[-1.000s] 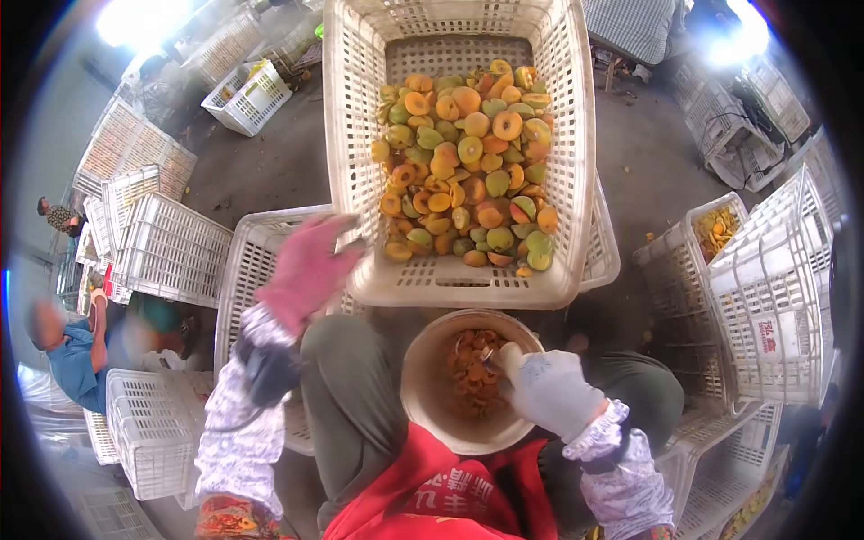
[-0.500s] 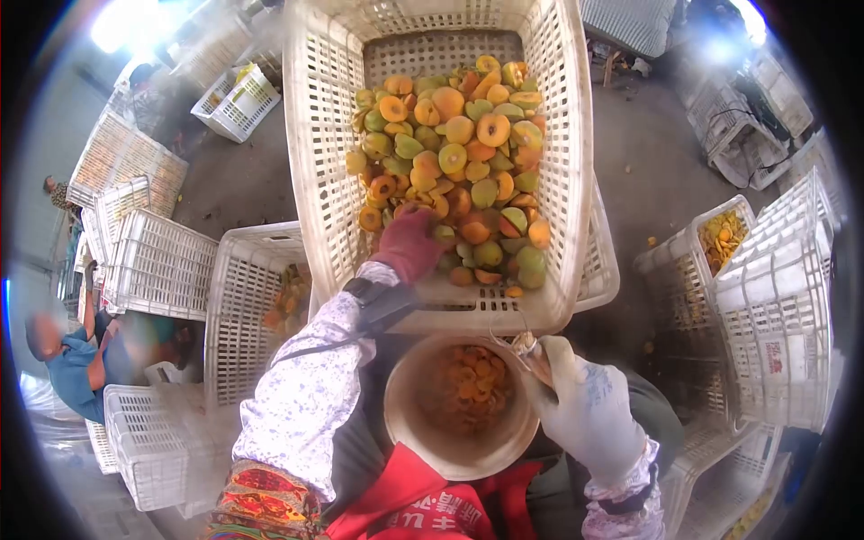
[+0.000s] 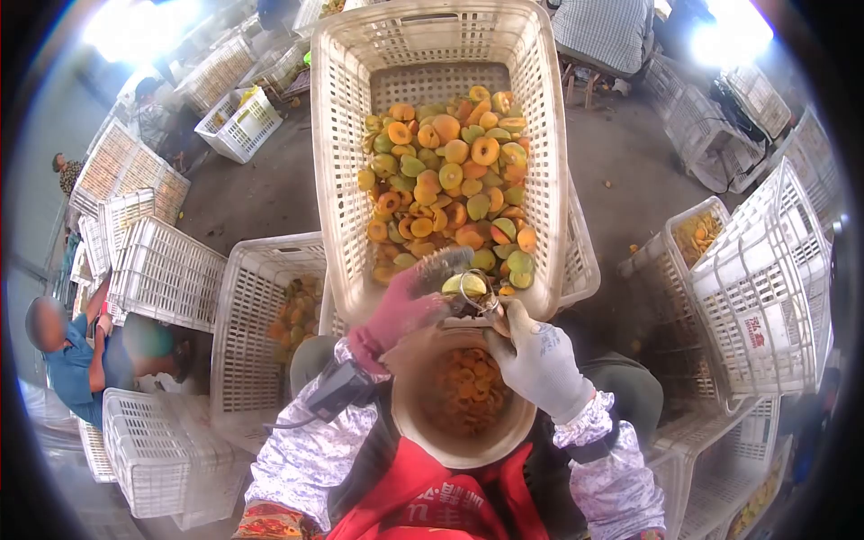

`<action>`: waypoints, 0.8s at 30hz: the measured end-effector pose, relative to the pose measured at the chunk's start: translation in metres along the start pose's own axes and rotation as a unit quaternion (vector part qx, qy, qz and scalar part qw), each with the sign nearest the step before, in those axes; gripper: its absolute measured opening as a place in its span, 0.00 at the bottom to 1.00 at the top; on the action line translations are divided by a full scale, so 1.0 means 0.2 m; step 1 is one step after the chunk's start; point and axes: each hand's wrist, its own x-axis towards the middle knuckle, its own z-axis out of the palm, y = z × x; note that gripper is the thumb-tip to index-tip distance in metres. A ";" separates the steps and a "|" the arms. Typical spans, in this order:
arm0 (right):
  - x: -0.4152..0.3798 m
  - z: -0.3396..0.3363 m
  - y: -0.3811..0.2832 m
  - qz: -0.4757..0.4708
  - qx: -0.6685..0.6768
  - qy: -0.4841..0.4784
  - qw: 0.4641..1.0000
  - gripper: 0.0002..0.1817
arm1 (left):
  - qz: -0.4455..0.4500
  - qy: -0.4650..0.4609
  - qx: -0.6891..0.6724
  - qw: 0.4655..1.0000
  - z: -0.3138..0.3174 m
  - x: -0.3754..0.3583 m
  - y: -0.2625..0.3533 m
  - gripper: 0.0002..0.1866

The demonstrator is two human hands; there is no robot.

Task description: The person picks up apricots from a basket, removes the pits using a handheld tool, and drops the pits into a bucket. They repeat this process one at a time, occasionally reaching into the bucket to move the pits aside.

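Note:
My left hand (image 3: 409, 301), in a dark pink glove, is closed on a greenish-yellow peach half (image 3: 459, 284) over the front rim of a large white crate. My right hand (image 3: 538, 358), in a pale grey glove, grips a small hand tool (image 3: 493, 309) with a thin metal loop at its end. The loop lies against the peach half. Many halved peaches (image 3: 441, 175), orange to green, fill the middle of the white crate (image 3: 531, 54). Below both hands, a round pale bucket (image 3: 418, 430) between my knees holds orange fruit scraps (image 3: 470, 387).
Another crate (image 3: 229, 333) with fruit stands at the left. Stacked white crates (image 3: 765, 315) rise close on the right, one with yellow pieces. A person in a blue shirt (image 3: 72, 369) sits at far left. Grey floor (image 3: 621, 162) shows behind the crate.
My left hand has come back from the fruit pile toward me with a peach half. My right hand has moved up and left, bringing the tool's loop to the fruit.

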 end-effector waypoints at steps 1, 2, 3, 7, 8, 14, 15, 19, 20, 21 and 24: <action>0.00 -0.01 0.00 0.002 -0.001 -0.001 1.000 0.11 | -0.001 0.000 -0.001 1.000 0.04 -0.02 0.02 0.23; 0.01 -0.01 0.00 0.011 0.001 -0.013 1.000 0.11 | -0.042 0.012 -0.098 0.994 0.11 -0.04 0.07 0.23; 0.02 -0.01 0.00 0.020 0.004 -0.026 0.999 0.11 | -0.081 0.026 -0.193 0.977 0.14 -0.05 0.09 0.23; 0.03 0.03 0.00 0.014 0.001 0.003 1.000 0.11 | 0.053 0.036 0.279 0.958 -0.01 -0.03 -0.11 0.18; 0.04 0.02 0.00 0.024 0.000 -0.006 1.000 0.11 | 0.076 0.029 0.578 0.812 0.04 -0.03 -0.05 0.19; 0.02 0.04 0.00 0.026 -0.012 -0.039 0.999 0.10 | -0.003 0.067 -0.090 0.994 0.12 -0.02 -0.01 0.24; 0.02 0.04 -0.01 0.016 -0.015 -0.032 0.999 0.09 | -0.004 0.067 -0.092 0.993 0.11 -0.02 -0.01 0.24; 0.02 0.06 -0.02 0.015 -0.020 -0.057 0.998 0.14 | 0.152 0.078 0.206 0.964 0.06 0.00 -0.17 0.25; 0.01 0.08 -0.02 0.014 -0.020 -0.054 0.998 0.15 | 0.214 0.095 0.064 0.970 0.07 0.00 -0.19 0.25; 0.01 0.10 -0.01 0.013 -0.020 -0.051 0.998 0.16 | 0.213 0.097 0.064 0.970 0.07 0.00 -0.19 0.25; 0.01 0.12 0.00 0.012 -0.027 -0.068 0.997 0.20 | 0.136 0.091 0.149 0.975 0.13 0.01 -0.09 0.18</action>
